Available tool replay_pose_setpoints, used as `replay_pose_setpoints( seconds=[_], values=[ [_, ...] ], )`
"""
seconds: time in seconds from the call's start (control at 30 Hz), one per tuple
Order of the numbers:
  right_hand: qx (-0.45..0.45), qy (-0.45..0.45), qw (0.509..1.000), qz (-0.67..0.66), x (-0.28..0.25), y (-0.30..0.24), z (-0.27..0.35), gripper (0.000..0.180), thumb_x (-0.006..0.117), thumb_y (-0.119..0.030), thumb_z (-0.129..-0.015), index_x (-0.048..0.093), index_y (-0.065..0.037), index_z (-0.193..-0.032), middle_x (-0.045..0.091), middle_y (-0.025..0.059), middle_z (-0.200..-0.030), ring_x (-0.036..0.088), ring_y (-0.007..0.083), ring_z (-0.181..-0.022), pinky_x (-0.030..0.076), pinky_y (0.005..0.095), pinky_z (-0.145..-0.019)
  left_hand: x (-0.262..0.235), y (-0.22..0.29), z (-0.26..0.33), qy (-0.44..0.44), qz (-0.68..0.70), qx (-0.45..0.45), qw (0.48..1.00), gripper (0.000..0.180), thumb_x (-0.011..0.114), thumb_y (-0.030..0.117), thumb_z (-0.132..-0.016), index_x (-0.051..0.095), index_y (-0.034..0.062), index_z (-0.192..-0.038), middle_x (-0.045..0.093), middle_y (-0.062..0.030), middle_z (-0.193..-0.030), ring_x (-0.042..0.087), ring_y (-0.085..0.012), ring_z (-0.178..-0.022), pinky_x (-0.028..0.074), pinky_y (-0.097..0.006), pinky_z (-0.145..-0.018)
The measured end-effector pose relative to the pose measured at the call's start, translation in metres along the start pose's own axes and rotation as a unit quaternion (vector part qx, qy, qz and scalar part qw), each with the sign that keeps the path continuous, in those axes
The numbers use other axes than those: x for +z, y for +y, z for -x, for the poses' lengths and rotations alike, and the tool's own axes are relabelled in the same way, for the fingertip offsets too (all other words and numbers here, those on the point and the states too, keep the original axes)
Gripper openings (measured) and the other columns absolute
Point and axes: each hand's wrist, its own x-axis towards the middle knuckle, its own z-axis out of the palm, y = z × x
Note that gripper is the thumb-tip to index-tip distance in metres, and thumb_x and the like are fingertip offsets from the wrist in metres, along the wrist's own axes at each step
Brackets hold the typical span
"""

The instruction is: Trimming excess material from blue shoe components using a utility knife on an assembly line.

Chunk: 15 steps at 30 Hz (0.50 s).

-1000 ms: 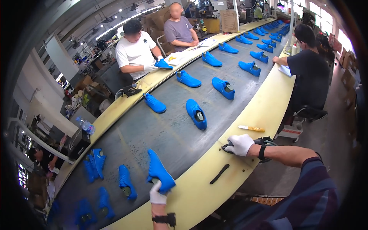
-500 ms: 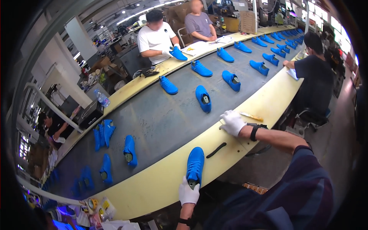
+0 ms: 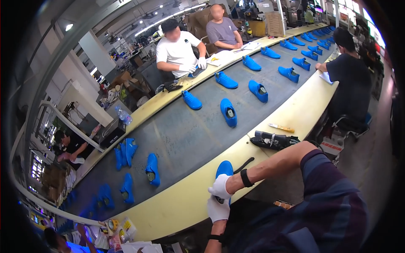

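Though shoe (image 3: 224, 168) nr edge (image 3: 198, 169), room L

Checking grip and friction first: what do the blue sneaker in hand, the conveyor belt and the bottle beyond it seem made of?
Blue sneaker: matte textile, perhaps knit; no gloss on the toe, weave unresolved. Conveyor belt: probably rubber or PVC; dull, dark-grey, speckled surface. Bottle: likely clear plastic; glossy, see-through walls.

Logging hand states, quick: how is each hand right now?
Left hand: closed, holding the blue shoe by its heel end.
Right hand: on the same shoe; open or closed can't be told.
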Motion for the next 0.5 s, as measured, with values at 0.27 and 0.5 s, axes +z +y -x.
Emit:
replay_pose_setpoints(
  seconds=[0.27,0.5],
  values=[
    [0.012,0.018,0.999,0.027,0.013,-0.002,0.0,0.018,0.061,-0.018,-0.095,0.071,-0.005,-0.103,0.073,0.0182,-0.081,0.075,0.0423,-0.075,0.058,0.0533,-0.061,0.013,0.001,0.008,0.019,-0.051,0.03,0.998,0.047,0.078,0.035,-0.09,0.065,-0.005,-0.111,0.068,-0.0287,-0.099,0.067,-0.0497,-0.094,0.054,-0.057,-0.081],
    [-0.02,0.087,0.996,0.009,0.027,0.0,0.019,0.017,0.065,-0.018,-0.091,0.064,-0.003,-0.1,0.07,0.0199,-0.073,0.074,0.0408,-0.067,0.054,0.0526,-0.051,0.02,0.01,0.008,0.033,-0.06,0.029,0.997,0.044,0.075,0.027,-0.09,0.061,-0.0034,-0.119,0.068,-0.0278,-0.104,0.066,-0.0496,-0.101,0.054,-0.057,-0.084]
  ],
)
